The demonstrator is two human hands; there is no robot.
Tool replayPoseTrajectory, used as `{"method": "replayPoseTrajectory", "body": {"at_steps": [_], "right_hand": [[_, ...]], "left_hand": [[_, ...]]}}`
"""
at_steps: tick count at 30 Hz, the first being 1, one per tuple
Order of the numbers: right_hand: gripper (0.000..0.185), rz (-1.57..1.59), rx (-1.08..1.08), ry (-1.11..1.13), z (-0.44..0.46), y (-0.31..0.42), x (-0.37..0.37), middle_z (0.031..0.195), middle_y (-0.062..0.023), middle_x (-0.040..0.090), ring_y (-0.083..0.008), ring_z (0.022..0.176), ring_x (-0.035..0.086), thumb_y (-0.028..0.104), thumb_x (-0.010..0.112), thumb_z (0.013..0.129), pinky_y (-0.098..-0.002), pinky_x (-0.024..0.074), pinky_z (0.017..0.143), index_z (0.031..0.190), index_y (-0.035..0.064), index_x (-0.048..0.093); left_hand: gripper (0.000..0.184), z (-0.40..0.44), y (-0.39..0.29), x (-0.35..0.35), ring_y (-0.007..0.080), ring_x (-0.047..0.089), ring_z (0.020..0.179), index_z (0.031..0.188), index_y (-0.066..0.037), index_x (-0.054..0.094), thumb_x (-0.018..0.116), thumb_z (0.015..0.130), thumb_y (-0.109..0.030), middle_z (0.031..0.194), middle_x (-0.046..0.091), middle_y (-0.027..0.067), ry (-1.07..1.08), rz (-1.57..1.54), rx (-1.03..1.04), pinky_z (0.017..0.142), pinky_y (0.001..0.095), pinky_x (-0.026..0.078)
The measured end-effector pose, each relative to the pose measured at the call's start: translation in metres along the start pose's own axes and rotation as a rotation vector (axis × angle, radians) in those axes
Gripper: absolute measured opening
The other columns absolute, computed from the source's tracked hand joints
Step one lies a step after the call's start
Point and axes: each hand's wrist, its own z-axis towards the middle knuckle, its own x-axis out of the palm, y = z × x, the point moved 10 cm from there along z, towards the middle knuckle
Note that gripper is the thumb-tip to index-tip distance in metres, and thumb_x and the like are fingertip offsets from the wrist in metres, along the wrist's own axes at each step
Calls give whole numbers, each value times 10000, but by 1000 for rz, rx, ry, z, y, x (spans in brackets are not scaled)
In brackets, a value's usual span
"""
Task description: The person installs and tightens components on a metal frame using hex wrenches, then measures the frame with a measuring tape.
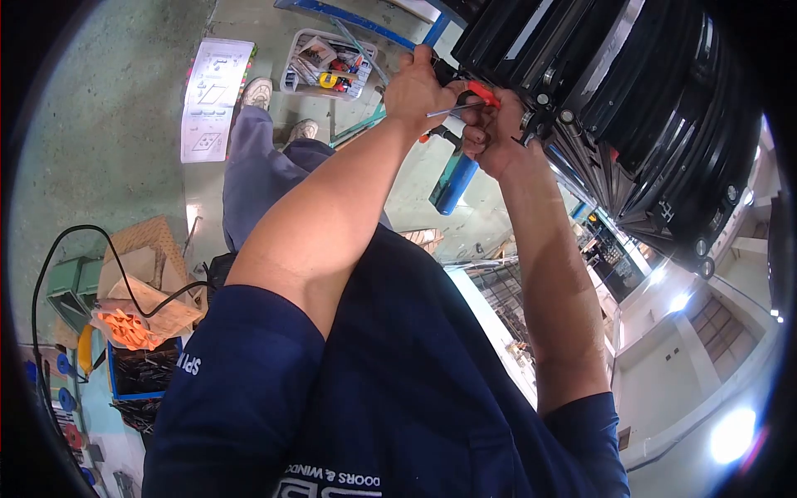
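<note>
My right hand point(496, 137) is closed around a screwdriver with a red and black handle point(482, 93). Its thin metal shaft point(447, 110) points left, across the gap towards my left wrist. Just above, my left hand point(413, 90) has its fingers curled over the end of a black part, partly hidden by the hand. Beside both hands hangs a stack of long black profiles point(598, 91), with small round fittings at their ends. A black fitting point(538, 124) sits right against my right hand.
A white plastic basket point(292, 83) of tools stands on the floor, near an instruction sheet point(207, 100). Blue metal framing point(455, 183) is below my hands. At lower left are cardboard boxes point(154, 249), a blue bin point(149, 390) and a black cable point(41, 274).
</note>
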Motion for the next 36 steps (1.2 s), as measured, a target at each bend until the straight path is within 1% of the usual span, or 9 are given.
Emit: {"method": "replayPoseTrajectory", "body": {"at_steps": [9, 11, 12, 14, 17, 30, 33, 35, 36], "right_hand": [[344, -46, -137, 64, -6, -1, -18, 683, -45, 561, -142, 476, 411, 410, 526, 980, -302, 298, 461, 886, 88, 598], [300, -659, -748, -79, -33, 43, -12, 745, -71, 621, -188, 546, 545, 378, 614, 960, -353, 417, 510, 998, 82, 641], [300, -658, -748, -80, -31, 42, -16, 745, -71, 621, -188, 546, 545, 378, 614, 960, -353, 417, 510, 998, 82, 641], [273, -1270, -1207, -283, -58, 60, -1, 764, -104, 681, -268, 663, 674, 328, 695, 912, -373, 539, 616, 1024, 80, 675], [248, -1413, -1236, -278, -44, 63, -3, 843, -116, 698, -311, 759, 692, 347, 680, 913, -403, 553, 665, 1041, 134, 680], [341, -1619, -934, -258, -22, 69, -2, 924, -101, 708, -306, 900, 705, 471, 605, 935, -410, 554, 781, 1078, 171, 681], [362, -1292, -877, -83, 3, 67, -8, 811, -120, 688, -268, 713, 695, 455, 592, 941, -390, 534, 626, 991, 105, 668], [360, -531, -170, 77, -1, 30, -8, 688, -114, 637, -199, 522, 594, 420, 582, 943, -337, 438, 479, 876, 70, 628], [360, -532, -171, 75, 0, 27, -2, 688, -114, 637, -199, 522, 594, 420, 582, 943, -337, 438, 479, 876, 70, 628]], "left_hand": [[653, -2, -2, -3, 387, 622, 1081, 1211, -53, 513, 805, 762, -428, 1164, 583, 203, -9, -41, -30, 901, 455, 509], [671, -3, -3, -4, 377, 627, 1086, 1219, -58, 510, 809, 761, -445, 1176, 585, 192, 6, -33, -51, 902, 451, 511], [688, -3, -2, -4, 367, 631, 1092, 1227, -62, 508, 812, 759, -463, 1188, 586, 181, 19, -25, -73, 904, 446, 512], [699, -3, -2, -4, 363, 633, 1099, 1239, -68, 503, 814, 758, -469, 1198, 586, 174, 26, 5, -90, 905, 445, 514], [720, -3, -1, -3, 356, 634, 1112, 1261, -77, 495, 819, 757, -476, 1211, 585, 164, 30, 46, -119, 910, 443, 517], [696, -1, 1, -2, 386, 635, 1091, 1259, -76, 491, 806, 768, -455, 1190, 579, 192, 2, 19, -62, 902, 464, 516], [698, -2, 0, -2, 396, 634, 1081, 1255, -70, 487, 800, 766, -457, 1176, 579, 204, 4, -7, -49, 902, 469, 512], [701, -1, 1, -2, 399, 633, 1078, 1257, -69, 486, 801, 764, -457, 1174, 581, 206, -11, 7, -42, 902, 468, 512], [705, -1, 0, -3, 401, 633, 1075, 1258, -69, 485, 802, 762, -456, 1173, 583, 207, -27, 22, -37, 902, 467, 511]]}}
